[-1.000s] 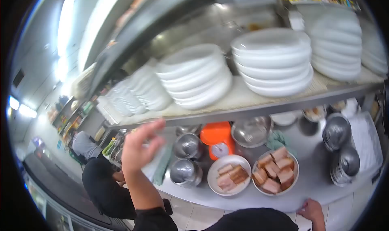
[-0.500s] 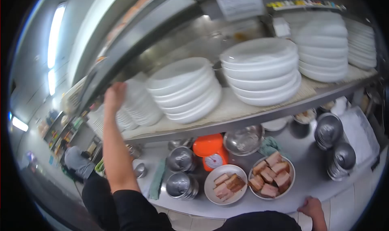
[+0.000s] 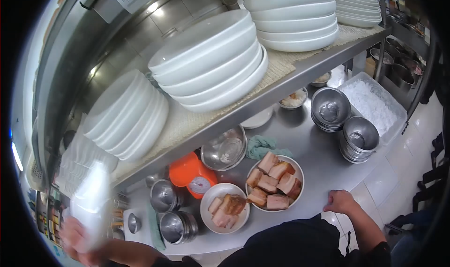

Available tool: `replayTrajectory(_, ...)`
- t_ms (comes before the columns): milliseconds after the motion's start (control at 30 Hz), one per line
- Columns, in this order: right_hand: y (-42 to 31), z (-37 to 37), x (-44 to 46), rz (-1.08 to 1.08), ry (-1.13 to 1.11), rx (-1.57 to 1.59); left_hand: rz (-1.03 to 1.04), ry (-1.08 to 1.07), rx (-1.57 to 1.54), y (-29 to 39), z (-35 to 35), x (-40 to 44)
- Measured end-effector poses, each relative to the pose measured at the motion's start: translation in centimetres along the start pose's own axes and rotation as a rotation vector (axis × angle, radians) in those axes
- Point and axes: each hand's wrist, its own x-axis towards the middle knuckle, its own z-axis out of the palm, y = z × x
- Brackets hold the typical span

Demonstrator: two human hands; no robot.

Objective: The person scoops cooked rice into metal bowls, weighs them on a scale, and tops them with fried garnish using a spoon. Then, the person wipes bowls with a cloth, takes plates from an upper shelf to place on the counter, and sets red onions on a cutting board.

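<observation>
My left hand (image 3: 77, 236), blurred by motion, grips a white plate (image 3: 91, 201) at the lower left, in front of the shelf. Behind the plate stand stacks of smaller white dishes (image 3: 77, 161). At the counter's front edge, my right hand (image 3: 340, 201) has its fingers curled in, and I see nothing in them. To its left sits a white bowl (image 3: 300, 197) full of thick pork belly blocks (image 3: 277, 179). Beside that, another white bowl (image 3: 206, 220) holds a few more meat pieces (image 3: 229, 208).
A steel shelf (image 3: 276, 96) bears tall stacks of white bowls (image 3: 211, 60). Below are an orange scale (image 3: 183, 169), stacked steel bowls (image 3: 176, 227), more steel bowls (image 3: 330, 105), a green cloth (image 3: 260, 146) and a tub of white powder (image 3: 398, 110).
My left hand has come down from the shelf with a white plate in it. The view has turned to the right. My right hand stays near the counter edge.
</observation>
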Motion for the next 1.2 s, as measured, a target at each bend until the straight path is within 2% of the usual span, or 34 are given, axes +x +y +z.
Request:
replayTrajectory(100, 0.0, -0.4, 0.2, 0.002, -0.037, -0.021, -0.123, -0.286, -0.755, 9.7, 7.8, -1.6)
replayTrajectory(167, 1.1, 0.7, 1.4, 0.016, -0.078, -0.049, -0.150, -0.353, -0.888, 11.4, 9.6, -1.3)
replayTrajectory(233, 1.8, 1.2, 2.1, -0.026, -0.073, -0.012, -0.083, -0.352, -0.775, 10.0, 8.4, 0.7)
replayTrajectory(300, 1.7, 0.6, 1.4, -0.046, -0.032, -0.054, -0.072, -0.225, -0.589, 9.1, 6.2, 2.7)
replayTrajectory(400, 0.8, 0.1, 0.9, -0.093, -0.019, -0.002, 0.036, 0.019, -0.004, 7.7, 5.7, 6.1)
replayTrajectory(467, 0.6, 0.1, 0.7, -0.121, -0.017, 0.018, 0.040, 0.077, 0.182, 4.6, 7.5, 8.3)
replayTrajectory(533, 0.9, -0.1, 1.0, -0.147, -0.016, -0.004, 0.046, -0.086, 0.360, 2.8, 10.1, 10.4)
replayTrajectory(600, 1.2, 0.1, 1.2, -0.158, -0.015, -0.027, 0.133, -0.174, 0.376, 1.1, 13.0, 11.5)
replayTrajectory(700, 1.9, 0.8, 1.7, -0.195, 0.006, -0.033, 0.137, -0.172, 0.504, -2.1, 13.5, 12.4)
replayTrajectory(800, 1.8, 1.1, 1.3, -0.171, 0.010, -0.014, 0.045, -0.204, 0.730, -7.1, 11.3, 11.9)
replayTrajectory(867, 0.7, 0.0, 0.3, -0.127, -0.008, -0.001, 0.035, -0.226, 0.718, -10.4, 10.6, 10.8)
replayTrajectory(900, 1.7, 1.0, 0.8, -0.199, 0.055, 0.007, 0.030, -0.232, 0.708, -12.2, 10.4, 10.1)
replayTrajectory(933, 1.3, 0.9, 1.0, -0.196, 0.056, 0.027, -0.083, -0.283, 0.785, -14.2, 10.3, 8.9)
replayTrajectory(1067, 1.0, 0.3, 0.3, -0.154, 0.043, 0.052, -0.295, -0.330, 0.688, -16.3, 10.8, 5.9)
replayTrajectory(1200, 1.6, 0.8, 0.4, -0.205, 0.071, 0.067, -0.547, -0.395, 0.514, -15.4, 10.9, 4.7)
